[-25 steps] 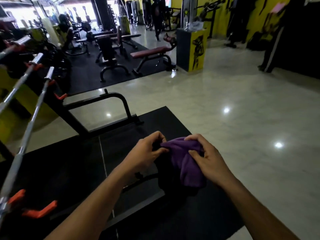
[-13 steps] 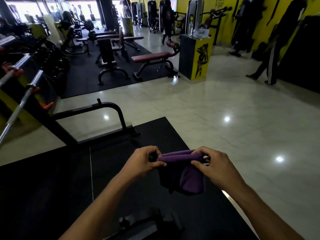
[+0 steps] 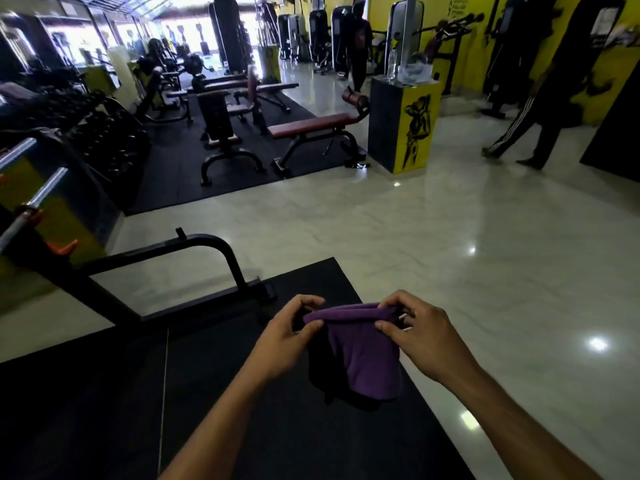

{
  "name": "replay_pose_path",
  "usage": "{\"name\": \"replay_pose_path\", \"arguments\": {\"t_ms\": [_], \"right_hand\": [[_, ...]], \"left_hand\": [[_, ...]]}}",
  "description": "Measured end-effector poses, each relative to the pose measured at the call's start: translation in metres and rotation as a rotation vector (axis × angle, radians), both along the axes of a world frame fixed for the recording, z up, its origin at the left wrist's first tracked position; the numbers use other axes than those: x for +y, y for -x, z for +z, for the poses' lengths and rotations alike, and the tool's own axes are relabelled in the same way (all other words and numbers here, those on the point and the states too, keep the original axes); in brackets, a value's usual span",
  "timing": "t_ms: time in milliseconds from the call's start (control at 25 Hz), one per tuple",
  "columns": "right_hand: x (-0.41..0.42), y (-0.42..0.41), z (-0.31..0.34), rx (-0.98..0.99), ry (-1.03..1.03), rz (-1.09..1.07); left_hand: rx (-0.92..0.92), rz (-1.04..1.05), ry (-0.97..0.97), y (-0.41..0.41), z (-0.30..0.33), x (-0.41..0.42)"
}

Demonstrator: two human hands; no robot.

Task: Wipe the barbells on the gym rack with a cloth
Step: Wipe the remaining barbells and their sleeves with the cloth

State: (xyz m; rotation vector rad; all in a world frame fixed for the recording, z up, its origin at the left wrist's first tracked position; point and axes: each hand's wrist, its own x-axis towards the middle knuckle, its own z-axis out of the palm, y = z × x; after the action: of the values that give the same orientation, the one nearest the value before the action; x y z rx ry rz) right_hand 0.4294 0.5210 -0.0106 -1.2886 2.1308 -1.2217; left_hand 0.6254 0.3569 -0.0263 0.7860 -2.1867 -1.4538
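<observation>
Cloth up, barbells waiting off to the left

Left hand and right hand pinch the purple cloth by its top fold, fingers clamped; barbells sit well apart at the rack, and a loose pinch could drop it.

Purple cloth hanging folded over black mat, barbells racked far left

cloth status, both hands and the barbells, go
Left hand and right hand each pinch the purple cloth by its top fold. Barbells far left on rack, untouched. Nothing between.
</observation>
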Motion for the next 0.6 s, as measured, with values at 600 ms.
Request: {"name": "replay_pose_path", "arguments": {"t_ms": [600], "right_hand": [[-0.274, 0.084, -0.012, -0.031, 0.06, 0.413]], "left_hand": [[-0.127, 0.182, 0.017, 0.065, -0.011, -0.167]]}}
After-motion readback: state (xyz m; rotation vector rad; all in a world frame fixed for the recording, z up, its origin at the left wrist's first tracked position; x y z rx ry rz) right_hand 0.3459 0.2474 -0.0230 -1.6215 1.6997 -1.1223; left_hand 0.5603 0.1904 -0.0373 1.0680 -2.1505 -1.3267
